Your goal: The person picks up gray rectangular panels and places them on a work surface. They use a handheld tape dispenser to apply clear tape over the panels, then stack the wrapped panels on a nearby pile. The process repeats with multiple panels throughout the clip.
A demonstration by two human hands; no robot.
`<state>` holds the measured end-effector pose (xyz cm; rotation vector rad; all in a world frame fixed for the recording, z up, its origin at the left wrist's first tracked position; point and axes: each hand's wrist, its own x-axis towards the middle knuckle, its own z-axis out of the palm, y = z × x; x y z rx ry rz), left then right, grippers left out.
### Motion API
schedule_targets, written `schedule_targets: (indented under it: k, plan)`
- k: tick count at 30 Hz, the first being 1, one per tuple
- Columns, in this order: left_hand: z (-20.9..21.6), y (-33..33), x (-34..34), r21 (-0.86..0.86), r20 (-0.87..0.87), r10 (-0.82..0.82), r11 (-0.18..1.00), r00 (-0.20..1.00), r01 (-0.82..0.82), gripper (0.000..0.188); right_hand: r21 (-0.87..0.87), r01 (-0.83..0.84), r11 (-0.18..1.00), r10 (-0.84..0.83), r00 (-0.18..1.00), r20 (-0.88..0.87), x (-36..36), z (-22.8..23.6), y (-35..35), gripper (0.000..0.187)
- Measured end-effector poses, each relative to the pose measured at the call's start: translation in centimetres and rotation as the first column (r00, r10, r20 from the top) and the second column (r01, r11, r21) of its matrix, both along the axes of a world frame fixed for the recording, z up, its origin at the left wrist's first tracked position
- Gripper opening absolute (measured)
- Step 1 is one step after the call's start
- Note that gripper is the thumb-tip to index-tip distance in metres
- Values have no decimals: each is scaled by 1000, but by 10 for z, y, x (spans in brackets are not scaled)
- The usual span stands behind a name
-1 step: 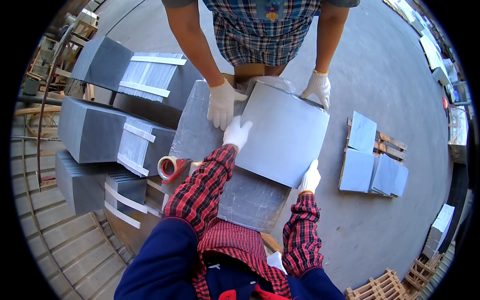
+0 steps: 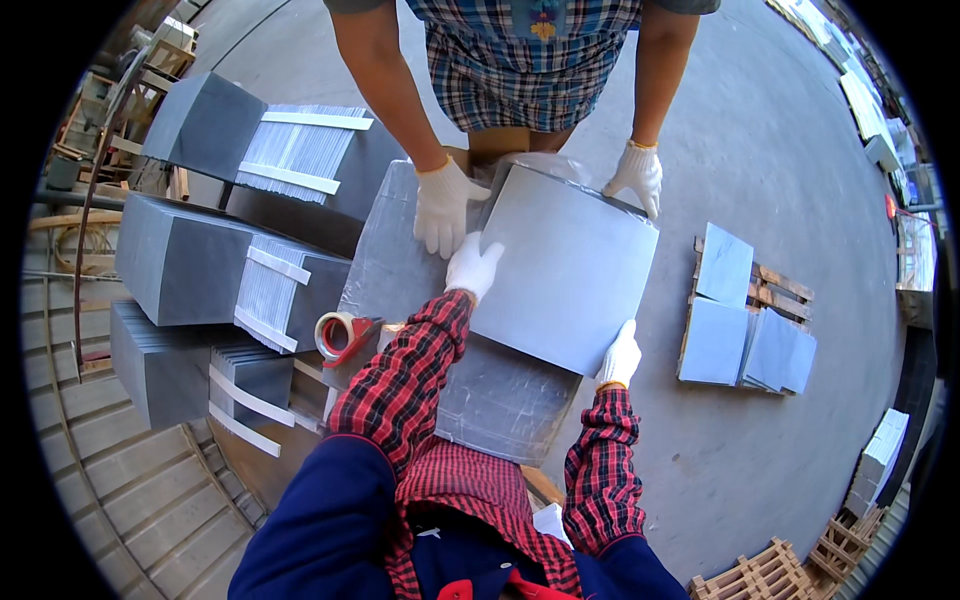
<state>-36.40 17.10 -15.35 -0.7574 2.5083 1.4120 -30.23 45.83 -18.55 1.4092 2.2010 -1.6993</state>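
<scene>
A light grey square stone slab (image 2: 570,260) lies between me and a co-worker, over a plastic-wrapped dark surface (image 2: 505,400). My left hand (image 2: 475,267), in a white knit glove, grips its left edge with the thumb on the face. At the near right corner, my gloved right hand (image 2: 620,357) is closed around the edge, its underside fingers hidden. The co-worker's gloved hand (image 2: 447,210) rests beside my left one on the wrapping; the co-worker's other gloved hand (image 2: 636,180) touches the slab's far right corner.
A red tape dispenser (image 2: 348,338) stands left of my left forearm. Farther left are rows of dark slabs (image 2: 190,258) with white strips (image 2: 280,264) across them. On the right, loose slabs (image 2: 717,340) lie on a wooden pallet (image 2: 780,292). More pallets (image 2: 757,577) sit at lower right.
</scene>
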Motion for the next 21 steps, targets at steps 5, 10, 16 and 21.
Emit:
schedule_targets:
  k: [5, 10, 16, 21]
  plan:
    - [-10, -3, -1, -70, -69, 33, 997, 997, -37, 52, 154, -180, 971, 177, 984, 36, -6, 7, 1, 62]
    - [-17, -5, -6, -154, -97, 46, 986, 994, -61, 50, 416, -512, 752, 493, 855, 161, -23, 3, 13, 50]
    - [35, 2, -5, -426, 113, -163, 883, 980, 196, 56, 652, -673, 349, 621, 687, 377, -15, 1, 17, 49]
    - [41, -22, 13, -378, -46, -189, 912, 981, 158, 63, 449, -846, 288, 512, 532, 674, -32, 76, 12, 59]
